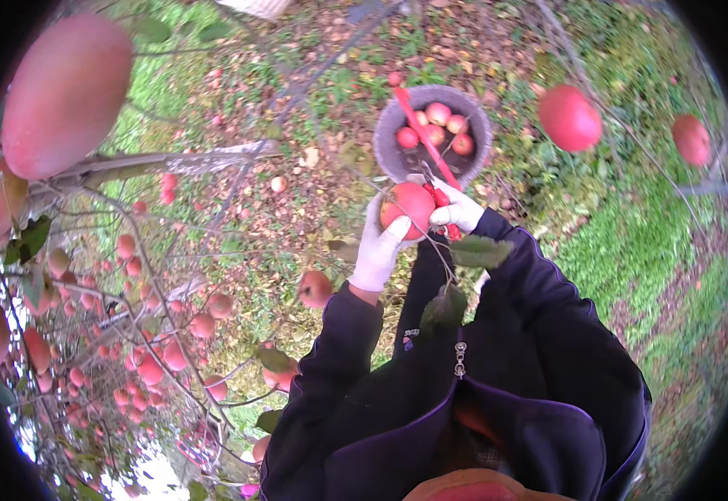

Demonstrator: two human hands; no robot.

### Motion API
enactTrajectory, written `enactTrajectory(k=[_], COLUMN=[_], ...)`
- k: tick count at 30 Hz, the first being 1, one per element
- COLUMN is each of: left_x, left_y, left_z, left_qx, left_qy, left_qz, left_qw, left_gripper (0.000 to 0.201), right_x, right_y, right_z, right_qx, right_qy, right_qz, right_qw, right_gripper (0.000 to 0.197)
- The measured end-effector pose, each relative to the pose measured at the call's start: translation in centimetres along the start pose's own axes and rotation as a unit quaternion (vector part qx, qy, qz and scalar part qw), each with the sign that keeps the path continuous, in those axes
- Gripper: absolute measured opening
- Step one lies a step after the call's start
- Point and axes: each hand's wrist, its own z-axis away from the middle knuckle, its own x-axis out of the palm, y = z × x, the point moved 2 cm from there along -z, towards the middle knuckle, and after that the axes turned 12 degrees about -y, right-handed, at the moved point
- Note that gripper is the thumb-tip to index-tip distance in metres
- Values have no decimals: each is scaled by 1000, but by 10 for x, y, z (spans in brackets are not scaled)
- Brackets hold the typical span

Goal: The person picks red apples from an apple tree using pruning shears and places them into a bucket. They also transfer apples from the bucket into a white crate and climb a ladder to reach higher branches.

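Apple [408, 209]: round, smooth skin, red with a paler yellowish patch; held in front of the chest, just on the near side of the bucket, between both hands.
Left hand [378, 246]: white fabric glove, grip closed round the apple's left and near side, thumb across the front.
Right hand [460, 207]: white glove too, grip closed on a red-handled tool [441, 197]; blade end partly hidden, type hard to confirm.
Bucket [385, 142]: grey, round, matte wall; on the ground beyond the hands.
Bucket load: several round red-and-yellow apples [438, 113], dark bottom visible around them.
Strap [421, 125]: flat, bright red, runs slantwise over the bucket mouth.
Twig with leaves [481, 251]: thin, woody, leaves broad and dull green; crosses near the hands, close to the camera.
Tree, left side: rough grey limb [197, 159], thin curved branches, many hanging red fruits [67, 96].
Ground [347, 67]: brown leaf litter mixed with green grass.
Jacket [564, 334]: dark cloth, purple piping, metal zip pull [461, 359].
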Motion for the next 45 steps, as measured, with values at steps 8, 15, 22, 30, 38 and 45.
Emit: enactTrajectory(k=[8,15,22,30,38,45], left_x=[78,147,199,203,109,32], left_y=[-40,-85,-122,-163,-265,-351], left_z=[-1,7,2,-23,-106,-240], left_qx=[286,177,215,61,-116,-170], left_qy=[-89,-146,-242,-306,-234,-170], left_qz=[-559,-627,-651,-524,-475,-535], left_qw=[774,745,687,793,840,810], left_gripper=[73,77,77,80,77,88], right_x=[11,33,26,16,22,11], right_y=[-8,-30,-14,11,152,233], right_z=[123,203,273,331,362,392], right_qx=[-101,-31,-49,-63,53,325], right_qy=[150,298,401,364,476,548], right_qz=[-22,172,145,-48,-53,223], right_qw=[983,938,903,928,876,738], right_gripper=[60,61,61,67,52,68])
